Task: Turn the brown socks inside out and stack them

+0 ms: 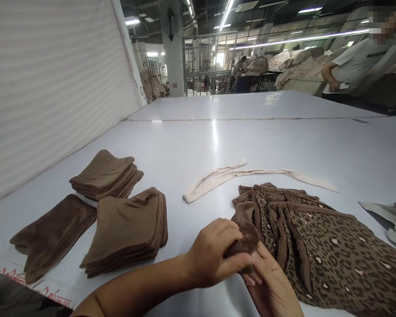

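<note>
Both hands are working a small brown plush piece [246, 240] at 6 o'clock, near edge of the table [218, 141]. Left hand [211, 255] is closing thumb and fingers over the top of it; right hand [270, 286] is lying palm-up underneath, fingers [254, 275] curling against its lower edge. So both are gripping the piece, which is touching the near corner of the leopard stack [317, 246].

Handling, as I judge it: light, limp, fuzzy fabric. No stiffness, so it is sagging wherever it isn't supported. Pile gives good friction, not slippery, not fragile. Best hold is probably a pinch at a seam or corner, one hand each end, otherwise it folds on itself. The leopard pieces are fanned and overlapping, so lifting one edge risks dragging its neighbour.

At 9 o'clock, three tan/brown stacks: dark one [53, 235] nearest the edge, a thick one [128, 229] just beside it, a third [107, 176] behind, all apart from the hands.

At 12 o'clock, a cream strip [224, 176] is lying flat, just beyond the leopard stack.

At 3 o'clock, something grey [383, 215] is showing at the frame edge; can't tell what.

Far at 1–2 o'clock, a person [353, 61] in a light shirt is bending over piles of pale fabric [300, 61].
</note>
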{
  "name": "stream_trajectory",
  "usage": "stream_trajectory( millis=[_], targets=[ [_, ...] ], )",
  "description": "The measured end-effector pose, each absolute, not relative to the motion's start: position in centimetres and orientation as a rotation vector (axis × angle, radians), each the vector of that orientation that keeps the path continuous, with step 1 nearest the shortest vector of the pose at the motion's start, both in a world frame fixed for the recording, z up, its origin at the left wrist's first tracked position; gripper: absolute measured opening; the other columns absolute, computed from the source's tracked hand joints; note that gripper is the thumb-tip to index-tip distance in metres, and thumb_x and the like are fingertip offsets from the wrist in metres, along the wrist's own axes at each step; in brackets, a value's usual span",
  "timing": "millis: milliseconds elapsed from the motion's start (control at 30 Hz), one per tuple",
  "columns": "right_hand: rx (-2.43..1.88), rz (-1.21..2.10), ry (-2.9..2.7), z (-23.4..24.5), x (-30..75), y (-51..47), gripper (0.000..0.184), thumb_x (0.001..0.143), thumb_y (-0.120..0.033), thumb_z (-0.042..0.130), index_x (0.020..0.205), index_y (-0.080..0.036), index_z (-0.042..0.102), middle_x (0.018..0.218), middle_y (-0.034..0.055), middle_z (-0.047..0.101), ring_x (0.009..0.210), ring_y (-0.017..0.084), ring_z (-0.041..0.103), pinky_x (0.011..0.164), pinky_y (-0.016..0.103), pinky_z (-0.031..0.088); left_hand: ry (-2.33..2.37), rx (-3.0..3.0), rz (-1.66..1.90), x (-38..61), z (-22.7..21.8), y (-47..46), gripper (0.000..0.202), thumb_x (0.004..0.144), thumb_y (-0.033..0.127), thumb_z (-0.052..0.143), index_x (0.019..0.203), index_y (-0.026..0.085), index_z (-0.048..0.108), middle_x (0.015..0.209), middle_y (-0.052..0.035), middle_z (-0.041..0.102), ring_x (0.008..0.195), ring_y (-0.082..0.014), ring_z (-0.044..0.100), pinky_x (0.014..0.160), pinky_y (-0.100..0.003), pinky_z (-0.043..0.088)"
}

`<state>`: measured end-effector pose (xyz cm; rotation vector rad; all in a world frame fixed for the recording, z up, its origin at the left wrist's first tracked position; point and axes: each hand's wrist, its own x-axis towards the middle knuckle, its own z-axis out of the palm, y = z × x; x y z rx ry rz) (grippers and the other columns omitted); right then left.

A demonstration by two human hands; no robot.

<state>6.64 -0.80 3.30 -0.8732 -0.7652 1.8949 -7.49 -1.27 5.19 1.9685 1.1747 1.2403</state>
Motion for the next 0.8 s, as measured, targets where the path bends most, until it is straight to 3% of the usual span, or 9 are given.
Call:
stream_trajectory(
  millis=[67,167,233,300,333,400,500,700,800],
  targets=[
    [-0.892,1.863,-0.783,3.2,6.5,-1.1,0.02,0.077,-0.041,0.065,0.089,-0.025,0.064,0.061,-0.0035,0.05,0.051,0.01,0.041,0.051,0.022,0.04,1.14,1.971,1.223,-7.2,4.9,-1.5,0.031,0.083,0.037,0.056,0.096,0.009,0.058,0.097,-0.0167,0.06,0.091,-0.0238,0.054,0.083,-0.034,0.041],
    [-1.023,1.601,-1.049,3.0,7.2,-0.9,0.019,0.081,-0.042,0.06,0.075,-0.023,0.059,0.057,-0.0038,0.046,0.053,0.012,0.045,0.054,0.024,0.043,1.148,1.795,1.263,-7.3,4.9,-1.5,0.029,0.087,0.033,0.05,0.098,0.008,0.059,0.089,-0.0139,0.061,0.084,-0.0215,0.054,0.078,-0.033,0.043],
    [-1.083,1.187,-1.296,2.9,8.2,-0.2,0.014,0.08,-0.037,0.061,0.082,-0.023,0.061,0.076,0.0006,0.056,0.07,0.016,0.054,0.066,0.026,0.047,1.123,1.686,1.233,-7.7,5.2,-1.4,0.028,0.088,0.031,0.046,0.096,0.009,0.061,0.085,-0.0104,0.059,0.079,-0.0187,0.054,0.075,-0.03,0.043],
    [-1.044,0.855,-1.535,3.0,9.2,0.7,0.027,0.079,-0.033,0.062,0.105,-0.025,0.061,0.11,0.0052,0.056,0.1,0.022,0.053,0.084,0.028,0.045,1.044,1.625,1.165,-8.2,5.7,-1.3,0.028,0.088,0.032,0.048,0.095,0.01,0.063,0.083,-0.0081,0.058,0.075,-0.0165,0.052,0.072,-0.028,0.042],
    [-1.0,0.81,-1.652,3.1,9.5,1.1,0.033,0.08,-0.032,0.061,0.112,-0.026,0.059,0.118,0.0058,0.054,0.107,0.023,0.051,0.088,0.029,0.044,1.005,1.578,1.148,-8.3,5.8,-1.2,0.029,0.087,0.034,0.049,0.095,0.01,0.064,0.082,-0.0075,0.058,0.074,-0.0158,0.052,0.071,-0.028,0.042],
    [-0.938,0.886,-1.85,3.2,10.0,1.7,0.027,0.085,-0.03,0.055,0.111,-0.025,0.06,0.108,0.0063,0.059,0.1,0.022,0.056,0.083,0.029,0.046,0.949,1.392,1.179,-8.3,5.9,-1.2,0.031,0.087,0.036,0.05,0.093,0.01,0.066,0.08,-0.0066,0.059,0.073,-0.0147,0.052,0.071,-0.027,0.042],
    [-0.924,0.889,-1.914,3.1,10.2,1.9,0.013,0.087,-0.026,0.053,0.093,-0.024,0.064,0.078,0.0019,0.06,0.073,0.017,0.059,0.067,0.025,0.048,0.899,0.972,1.299,-7.9,5.5,-1.0,0.032,0.084,0.039,0.055,0.087,0.01,0.067,0.073,-0.0047,0.06,0.07,-0.0136,0.053,0.069,-0.026,0.042],
    [-0.986,0.749,-1.91,2.9,10.5,1.1,0.007,0.085,-0.027,0.056,0.091,-0.025,0.06,0.085,0.0017,0.061,0.079,0.016,0.06,0.069,0.02,0.048,0.776,0.625,1.202,-7.7,5.3,-0.1,0.029,0.069,0.036,0.067,0.073,0.007,0.067,0.061,-0.0044,0.059,0.06,-0.0141,0.054,0.068,-0.027,0.043],
    [-1.001,0.855,-2.068,3.6,11.1,1.5,0.008,0.084,-0.031,0.056,0.088,-0.026,0.06,0.085,0.0022,0.061,0.08,0.017,0.061,0.065,0.018,0.049,0.799,0.623,1.254,-8.3,5.6,0.3,0.027,0.071,0.035,0.066,0.072,0.009,0.065,0.062,-0.0033,0.059,0.06,-0.0132,0.053,0.067,-0.027,0.043]
  ],
)
